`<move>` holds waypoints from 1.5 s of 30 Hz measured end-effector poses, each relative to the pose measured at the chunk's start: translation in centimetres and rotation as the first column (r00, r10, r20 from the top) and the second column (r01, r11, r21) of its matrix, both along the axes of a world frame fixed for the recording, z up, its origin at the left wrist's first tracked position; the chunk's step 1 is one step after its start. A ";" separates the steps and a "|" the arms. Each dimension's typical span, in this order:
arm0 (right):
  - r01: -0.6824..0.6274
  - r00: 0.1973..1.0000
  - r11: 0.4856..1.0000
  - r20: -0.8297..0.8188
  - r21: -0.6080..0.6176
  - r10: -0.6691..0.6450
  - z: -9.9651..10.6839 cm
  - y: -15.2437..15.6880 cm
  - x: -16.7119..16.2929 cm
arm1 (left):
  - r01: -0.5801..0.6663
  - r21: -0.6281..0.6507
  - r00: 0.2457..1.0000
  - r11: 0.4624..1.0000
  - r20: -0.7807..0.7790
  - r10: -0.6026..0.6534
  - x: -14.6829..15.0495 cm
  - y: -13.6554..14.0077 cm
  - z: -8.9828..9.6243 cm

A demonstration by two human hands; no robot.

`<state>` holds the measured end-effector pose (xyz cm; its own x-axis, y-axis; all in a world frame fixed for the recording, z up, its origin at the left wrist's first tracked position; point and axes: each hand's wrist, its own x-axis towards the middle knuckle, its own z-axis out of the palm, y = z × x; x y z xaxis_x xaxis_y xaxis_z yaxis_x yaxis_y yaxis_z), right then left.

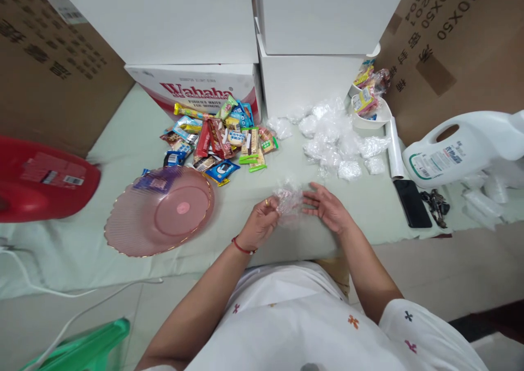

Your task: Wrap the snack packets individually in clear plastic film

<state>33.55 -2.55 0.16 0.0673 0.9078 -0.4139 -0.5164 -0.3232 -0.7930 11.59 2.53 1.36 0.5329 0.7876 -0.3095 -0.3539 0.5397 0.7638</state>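
My left hand (263, 222), with a red cord at the wrist, pinches a crumpled clear plastic bag (287, 196) above the table's near middle. On the bag's other side is my right hand (325, 207), its fingers spread; whether they touch the plastic I cannot tell. Beyond, to the right, lies a heap of similar crumpled clear plastic (329, 136). A pile of wrapped snacks (216, 136) lies beyond my left hand. Left of that hand stands a pink ribbed plate (151, 232) with a gold rim, a blue item showing at its far edge.
White boxes (311, 82) and a Wahaba carton (143, 79) line the back. At right are a white heart-shaped bowl (380, 117) with snacks, a plastic roll (393, 153), a white jug (434, 153), a phone (412, 204) and keys (437, 207). A red container (45, 180) stands left.
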 end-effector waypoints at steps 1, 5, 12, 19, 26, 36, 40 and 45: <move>-0.054 0.998 0.999 -0.036 0.001 0.054 -0.2 0.4 -0.2 | 0.016 0.000 1.000 1.000 -0.001 -0.016 0.0 -0.1 0.0; -0.198 0.972 0.980 -0.121 0.031 0.201 -0.5 1.5 0.1 | 0.033 -0.050 0.999 0.998 -0.007 -0.033 -0.4 0.0 -0.1; -0.111 0.993 0.994 0.050 0.021 0.110 1.2 1.2 2.2 | -0.142 -0.029 0.981 0.989 -0.139 0.137 -1.1 1.0 -0.3; -0.058 0.986 0.998 0.160 0.032 0.052 1.0 -0.4 3.7 | -0.168 0.072 0.975 0.983 -0.138 0.177 -1.6 1.4 0.1; 0.076 0.979 0.996 0.188 0.039 -0.082 0.7 -1.0 4.8 | -0.230 0.031 0.962 0.973 -0.146 0.232 -3.0 2.6 -0.2; 0.108 0.917 0.984 0.368 0.139 -0.153 2.2 -2.4 7.3 | 0.021 0.505 0.926 0.863 -0.335 0.174 -5.2 1.3 0.3; 0.089 0.940 0.995 0.328 0.045 -0.098 2.3 -2.8 6.4 | 0.159 0.613 0.913 0.774 -0.390 0.122 -6.1 0.2 1.6; -0.264 0.847 0.959 0.450 -0.107 0.284 2.0 -2.3 4.8 | 0.089 0.657 0.887 0.749 -0.394 0.241 -6.0 0.0 0.9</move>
